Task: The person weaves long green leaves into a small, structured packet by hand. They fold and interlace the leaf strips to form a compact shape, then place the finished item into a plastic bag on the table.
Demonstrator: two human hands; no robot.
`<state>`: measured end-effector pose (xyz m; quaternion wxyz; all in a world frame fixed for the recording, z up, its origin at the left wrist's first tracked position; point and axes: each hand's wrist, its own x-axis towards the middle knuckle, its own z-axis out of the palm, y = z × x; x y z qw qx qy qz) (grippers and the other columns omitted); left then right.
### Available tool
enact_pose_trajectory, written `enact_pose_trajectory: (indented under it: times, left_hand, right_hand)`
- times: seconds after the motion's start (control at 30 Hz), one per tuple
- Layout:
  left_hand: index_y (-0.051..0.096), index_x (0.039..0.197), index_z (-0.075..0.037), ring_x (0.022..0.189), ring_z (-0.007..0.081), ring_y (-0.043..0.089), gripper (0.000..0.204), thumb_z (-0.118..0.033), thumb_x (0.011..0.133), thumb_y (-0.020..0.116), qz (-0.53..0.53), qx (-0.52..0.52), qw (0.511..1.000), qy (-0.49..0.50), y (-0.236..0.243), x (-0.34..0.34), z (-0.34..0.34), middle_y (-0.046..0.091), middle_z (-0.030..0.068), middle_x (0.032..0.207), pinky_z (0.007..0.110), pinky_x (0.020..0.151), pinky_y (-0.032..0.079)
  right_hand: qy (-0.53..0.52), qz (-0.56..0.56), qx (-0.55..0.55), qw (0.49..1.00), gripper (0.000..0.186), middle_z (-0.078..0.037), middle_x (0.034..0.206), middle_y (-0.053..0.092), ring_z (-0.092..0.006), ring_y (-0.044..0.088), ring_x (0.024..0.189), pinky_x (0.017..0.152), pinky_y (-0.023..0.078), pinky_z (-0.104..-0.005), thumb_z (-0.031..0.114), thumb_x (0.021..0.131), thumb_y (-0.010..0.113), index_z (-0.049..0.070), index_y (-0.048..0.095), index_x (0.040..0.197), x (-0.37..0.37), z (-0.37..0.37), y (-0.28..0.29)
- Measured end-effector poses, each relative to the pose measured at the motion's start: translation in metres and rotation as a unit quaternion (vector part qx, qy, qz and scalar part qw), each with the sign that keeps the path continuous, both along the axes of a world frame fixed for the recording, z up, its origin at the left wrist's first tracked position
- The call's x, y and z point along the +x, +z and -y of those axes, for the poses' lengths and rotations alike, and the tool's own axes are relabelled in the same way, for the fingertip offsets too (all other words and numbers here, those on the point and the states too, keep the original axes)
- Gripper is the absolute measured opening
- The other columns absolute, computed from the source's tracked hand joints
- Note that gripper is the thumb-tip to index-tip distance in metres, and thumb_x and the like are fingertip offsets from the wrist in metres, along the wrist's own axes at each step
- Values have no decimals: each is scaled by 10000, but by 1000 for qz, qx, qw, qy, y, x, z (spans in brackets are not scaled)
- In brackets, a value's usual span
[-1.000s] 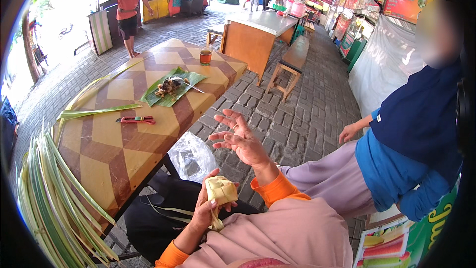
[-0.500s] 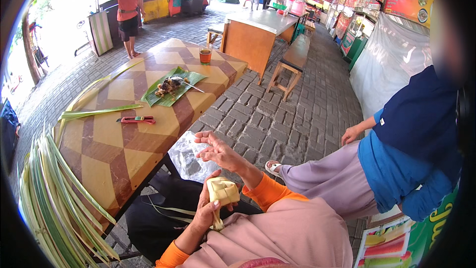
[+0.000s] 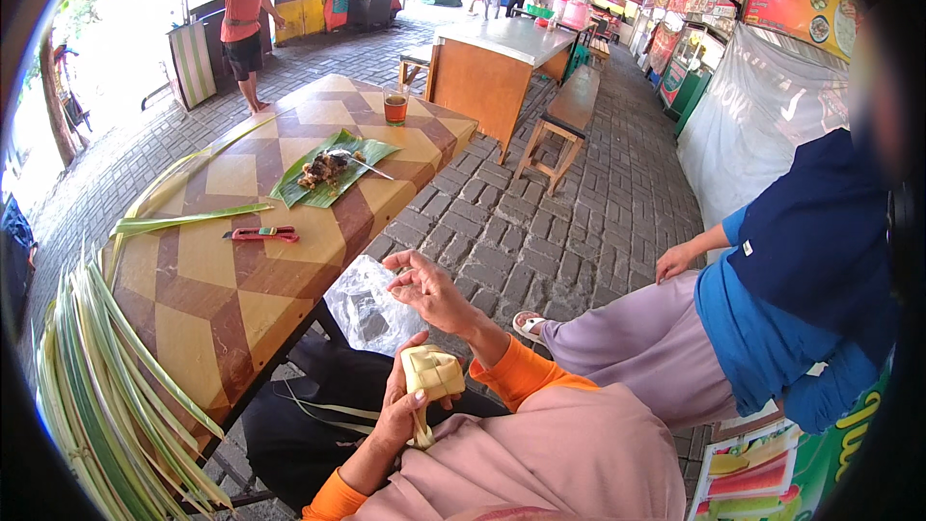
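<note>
A pale yellow woven palm-leaf pouch (image 3: pixel 433 373), square in shape, rests in my left hand (image 3: pixel 394 417) above my lap. My left fingers and thumb close around it, and leaf ends hang below. My right hand (image 3: pixel 436 297) is raised above and beyond the pouch, fingers apart and slightly bent, holding nothing. A thin leaf strip (image 3: pixel 333 408) trails left from the pouch across the dark cloth under my hands.
The patterned table (image 3: pixel 183 289) at left bears long palm-leaf strips (image 3: pixel 92 367), a red cutter knife (image 3: pixel 262 233), food on a green leaf (image 3: pixel 323 195) and a glass of tea (image 3: pixel 395 108). A plastic bag (image 3: pixel 371 309) hangs beside it. Someone in blue (image 3: pixel 743 328) sits at right.
My right hand's fingers have curled a little, and it has shifted slightly right. My left hand keeps the pouch in place. The person in the orange shirt far left has turned and changed arm position.
</note>
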<state>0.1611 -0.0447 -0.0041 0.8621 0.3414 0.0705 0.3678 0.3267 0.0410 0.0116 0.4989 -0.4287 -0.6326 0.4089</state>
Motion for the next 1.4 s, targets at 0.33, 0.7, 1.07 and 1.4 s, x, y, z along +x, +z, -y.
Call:
enact_pose_trajectory:
  times: [0.33,0.7,1.07,1.4]
  left_hand:
    - [166,1403,-85,702,266,639,940,-279,666,716,-4,0,1000,0,-6,6,3,514,289,1153,358,705,565]
    - [160,1408,-79,729,274,641,952,-286,667,720,2,10,1000,-22,1,11,8,509,298,1153,352,701,568]
    - [165,1396,-73,731,272,637,956,-299,654,724,-11,18,1000,0,3,6,8,518,287,1135,350,689,568]
    - [157,1400,-71,741,275,638,950,-298,667,717,-14,20,1000,2,2,6,7,521,277,1134,336,680,563]
  right_hand:
    - [-26,64,13,998,794,-85,1440,222,-333,433,1177,741,510,-326,144,808,676,191,178,1425,3,5,11]
    - [-122,-37,54,990,365,-59,1044,417,-104,522,831,639,501,-248,-14,814,590,57,416,1126,19,8,18]
    - [-184,1,81,979,184,25,693,394,-60,366,611,545,355,-230,39,795,622,60,441,821,13,8,16]
    - [-167,39,82,982,179,14,645,417,-63,384,592,524,362,-242,44,800,625,49,448,780,11,12,22]
